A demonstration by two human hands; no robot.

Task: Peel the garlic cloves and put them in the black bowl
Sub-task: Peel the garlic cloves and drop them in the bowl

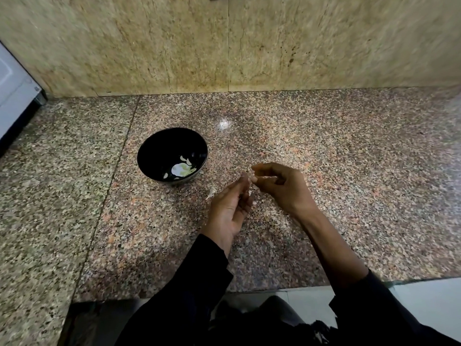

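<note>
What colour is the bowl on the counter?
Glossy black bowl, with pale garlic cloves inside; seen in the head view.

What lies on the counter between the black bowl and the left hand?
In the head view, a small papery scrap of garlic skin lies between the black bowl and the left hand.

No readable text anywhere.
</note>
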